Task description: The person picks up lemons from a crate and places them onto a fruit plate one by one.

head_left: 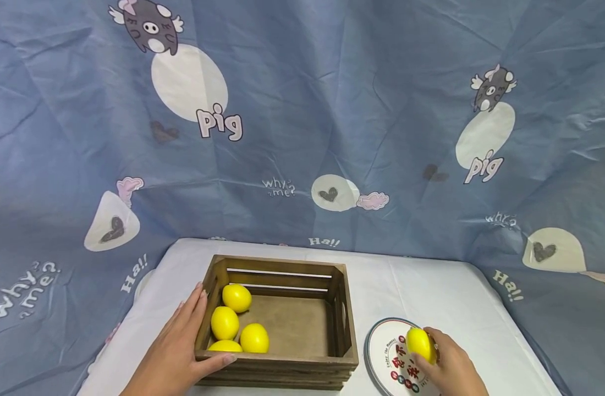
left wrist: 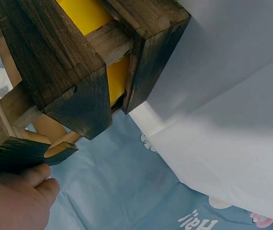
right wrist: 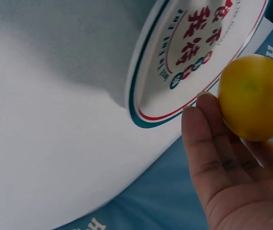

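Note:
A yellow lemon (head_left: 421, 345) is pinched between the thumb and fingers of my right hand (head_left: 453, 363). In the head view it shows over a round white plate (head_left: 381, 352) with red lettering and a dark rim; the right wrist view has the lemon (right wrist: 254, 98) raised off the plate (right wrist: 151, 103). My left hand (head_left: 176, 346) rests along the left side of a brown wooden crate (head_left: 282, 366), fingers extended against the wall and thumb over the front rim. Inside the crate, several lemons (head_left: 237, 298) lie grouped at the left; the front wall partly hides one.
Crate and plate stand side by side on a white-covered table (head_left: 381, 280). Behind and around it hangs a blue printed cloth (head_left: 282, 137). The crate has slatted walls, with a handle cutout in its right end.

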`<state>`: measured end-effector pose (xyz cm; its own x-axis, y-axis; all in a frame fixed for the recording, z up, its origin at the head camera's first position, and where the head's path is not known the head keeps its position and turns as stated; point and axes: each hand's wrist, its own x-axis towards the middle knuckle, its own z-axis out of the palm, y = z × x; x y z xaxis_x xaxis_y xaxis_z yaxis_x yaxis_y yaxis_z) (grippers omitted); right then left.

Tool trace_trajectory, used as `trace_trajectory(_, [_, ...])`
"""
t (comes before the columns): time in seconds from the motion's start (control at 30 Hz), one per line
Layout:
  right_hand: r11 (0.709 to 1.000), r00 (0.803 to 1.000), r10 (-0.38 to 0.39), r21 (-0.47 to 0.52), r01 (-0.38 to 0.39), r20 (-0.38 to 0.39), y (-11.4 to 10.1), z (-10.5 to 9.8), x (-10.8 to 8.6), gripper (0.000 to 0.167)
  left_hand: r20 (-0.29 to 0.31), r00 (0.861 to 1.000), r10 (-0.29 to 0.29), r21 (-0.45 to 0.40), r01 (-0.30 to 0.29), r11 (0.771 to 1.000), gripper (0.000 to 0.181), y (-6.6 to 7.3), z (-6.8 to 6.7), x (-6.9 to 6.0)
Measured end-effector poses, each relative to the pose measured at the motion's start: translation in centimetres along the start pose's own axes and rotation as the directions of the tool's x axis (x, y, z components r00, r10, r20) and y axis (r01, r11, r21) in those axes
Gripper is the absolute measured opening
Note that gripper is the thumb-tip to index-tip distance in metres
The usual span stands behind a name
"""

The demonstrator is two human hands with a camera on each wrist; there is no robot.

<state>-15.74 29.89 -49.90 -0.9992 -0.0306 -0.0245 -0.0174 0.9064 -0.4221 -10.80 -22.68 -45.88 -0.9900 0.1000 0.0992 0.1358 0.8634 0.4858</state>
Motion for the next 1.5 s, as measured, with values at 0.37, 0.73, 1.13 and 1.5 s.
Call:
trace_trajectory(0.37, [1.0, 1.0, 0.022, -0.005, -0.022, -0.018, 0.9, 0.8, 0.6, 0.073, -0.006, 1.0, 0.008, -0.054, -0.008, 0.999, 0.134, 0.0, 0.0, -0.1])
trace_trajectory(0.73, [0.998, 0.997, 0.067, -0.016, -0.067, -0.025, 1.2, 1.6, 1.1, 0.078, -0.002, 1.0, 0.002, -0.067, -0.002, 0.998, 0.133, 0.1, 0.0, -0.3])
trace_trajectory(1.13, [0.998, 0.997, 0.06, -0.027, -0.062, -0.044, 1.2, 2.1, 1.6, 0.079, -0.015, 1.0, 0.004, -0.064, -0.005, 0.998, 0.134, 0.2, -0.1, -0.4])
trace_trajectory(1.5, [0.997, 0.997, 0.066, -0.038, -0.067, -0.033, 0.9, 2.3, 1.7, 0.085, -0.024, 1.0, 0.011, -0.065, -0.013, 0.998, 0.133, 0.2, 0.0, -0.4])
